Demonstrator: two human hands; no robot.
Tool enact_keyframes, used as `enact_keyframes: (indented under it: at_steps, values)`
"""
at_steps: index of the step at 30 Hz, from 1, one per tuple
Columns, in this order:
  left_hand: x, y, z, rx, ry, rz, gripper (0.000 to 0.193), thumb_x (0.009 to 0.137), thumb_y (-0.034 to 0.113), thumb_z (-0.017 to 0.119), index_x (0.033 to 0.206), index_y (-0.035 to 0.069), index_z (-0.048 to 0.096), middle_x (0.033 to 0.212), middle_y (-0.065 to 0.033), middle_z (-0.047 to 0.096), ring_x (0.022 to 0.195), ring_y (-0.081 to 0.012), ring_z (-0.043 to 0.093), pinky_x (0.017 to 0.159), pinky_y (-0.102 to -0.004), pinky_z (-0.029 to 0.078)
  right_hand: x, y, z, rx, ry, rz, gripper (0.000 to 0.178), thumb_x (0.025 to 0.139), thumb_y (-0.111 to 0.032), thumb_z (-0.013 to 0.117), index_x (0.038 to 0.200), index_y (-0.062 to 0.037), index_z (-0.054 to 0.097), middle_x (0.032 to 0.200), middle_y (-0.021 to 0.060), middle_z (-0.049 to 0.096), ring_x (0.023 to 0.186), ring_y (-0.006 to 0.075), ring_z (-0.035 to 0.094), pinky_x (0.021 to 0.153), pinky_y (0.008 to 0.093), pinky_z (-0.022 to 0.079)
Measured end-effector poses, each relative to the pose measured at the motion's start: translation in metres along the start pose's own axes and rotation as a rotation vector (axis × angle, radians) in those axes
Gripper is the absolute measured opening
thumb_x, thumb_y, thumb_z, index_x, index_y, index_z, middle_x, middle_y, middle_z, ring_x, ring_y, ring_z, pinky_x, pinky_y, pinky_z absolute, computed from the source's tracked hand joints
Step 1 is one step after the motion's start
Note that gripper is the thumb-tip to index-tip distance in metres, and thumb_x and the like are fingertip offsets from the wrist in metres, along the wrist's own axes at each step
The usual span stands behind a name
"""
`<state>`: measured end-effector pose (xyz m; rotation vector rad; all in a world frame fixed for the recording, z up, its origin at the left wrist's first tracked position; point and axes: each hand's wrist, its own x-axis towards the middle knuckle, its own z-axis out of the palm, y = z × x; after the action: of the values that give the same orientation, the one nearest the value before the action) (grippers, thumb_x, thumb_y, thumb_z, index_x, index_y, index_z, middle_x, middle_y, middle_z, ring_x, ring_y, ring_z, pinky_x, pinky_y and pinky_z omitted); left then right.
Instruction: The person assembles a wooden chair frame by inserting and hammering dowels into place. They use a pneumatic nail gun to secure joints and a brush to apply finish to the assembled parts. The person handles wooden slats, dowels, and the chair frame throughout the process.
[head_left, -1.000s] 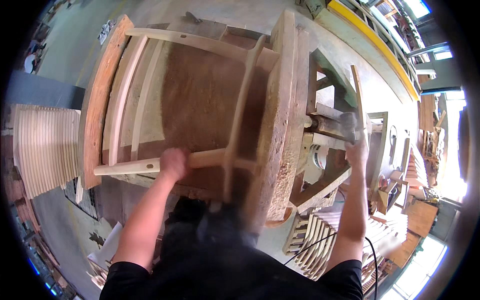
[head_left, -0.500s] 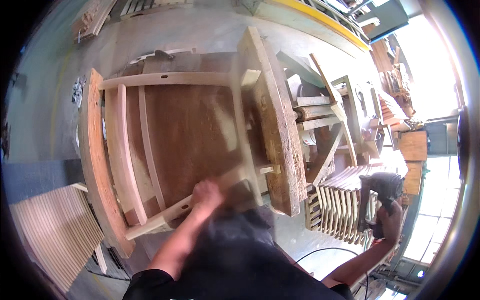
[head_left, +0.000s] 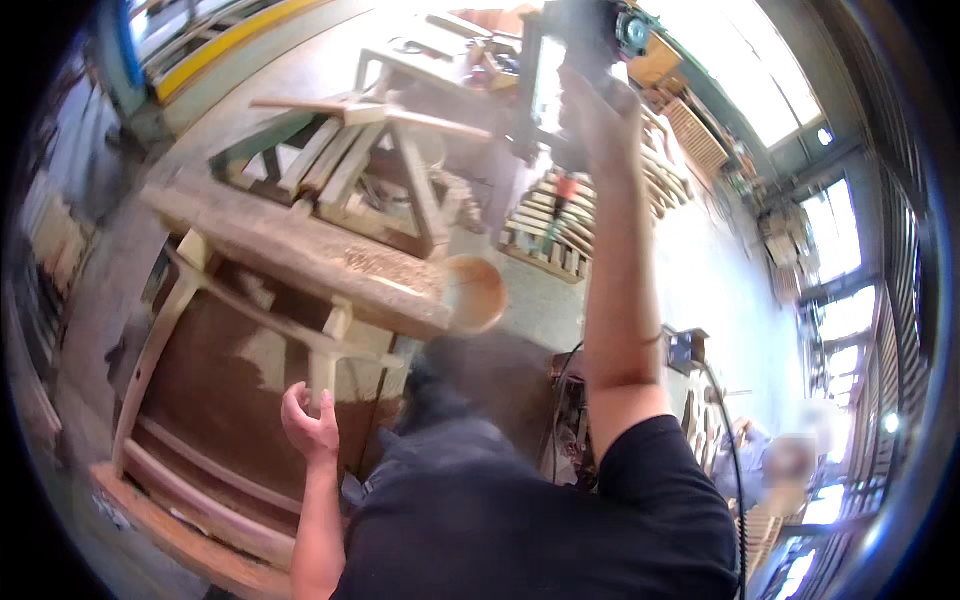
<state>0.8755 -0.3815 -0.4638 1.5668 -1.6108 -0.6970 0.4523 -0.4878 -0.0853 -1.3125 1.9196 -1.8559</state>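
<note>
Left hand [head_left: 312, 425]: at the lower left, over the side rail [head_left: 323, 375] of the wooden frame, palm partly in view.
Left fingers [head_left: 294, 402]: half curled, parted from the thumb, with the rail running in toward the gap; grip or contact impossible to tell.
Right hand [head_left: 596, 105]: raised high on an outstretched arm, well apart from the frame; blurred.
Right fingers: apparently wrapped around the handle of a dark nail gun [head_left: 578, 35], with a round teal end at its right; exact finger placement too blurred to make out.
Wooden frame [head_left: 155, 355]: flat on the brown, dusty worktop [head_left: 195, 385], left of the person's torso, with a curved crosspiece [head_left: 265, 320] near its upper end.
Lower left: an orange-brown plank [head_left: 180, 545] just beside the frame's lower slats.
Upper edge of the worktop: a thick, worn timber [head_left: 280, 255], strewn with sawdust [head_left: 390, 270].
Beyond the timber: a wooden trestle [head_left: 425, 190] and slatted wooden parts [head_left: 550, 220] on the floor.
Right of the torso: a black cable [head_left: 741, 470].
</note>
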Motion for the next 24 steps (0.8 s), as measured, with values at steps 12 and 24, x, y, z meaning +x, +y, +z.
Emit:
enact_keyframes:
  at_steps: [12,24]
  values:
    - [-0.069,0.511,0.01,-0.55,-1.41,1.256,0.065,0.088,0.059,0.069,0.11,-0.001,0.067,0.092,-0.021,0.069,0.095,-0.0449,0.066,0.086,-0.0494,0.055,0.035,0.09,-0.022,0.012,0.196,-0.317,0.019,0.088,-0.017,0.076,0.092,0.0004,0.069,0.075,0.0032,0.067,0.069,0.0102,0.06,0.062,0.0292,0.048]
    - [-0.054,0.556,0.054,-0.944,-1.343,1.275,0.041,0.095,0.038,0.071,0.108,-0.001,0.07,0.098,-0.0216,0.069,0.103,-0.0407,0.065,0.093,-0.0451,0.052,0.005,0.211,-0.107,-0.024,-0.391,0.022,0.015,0.091,-0.01,0.07,0.103,-0.0039,0.062,0.077,-0.0037,0.056,0.061,0.0062,0.049,0.053,0.0254,0.039]
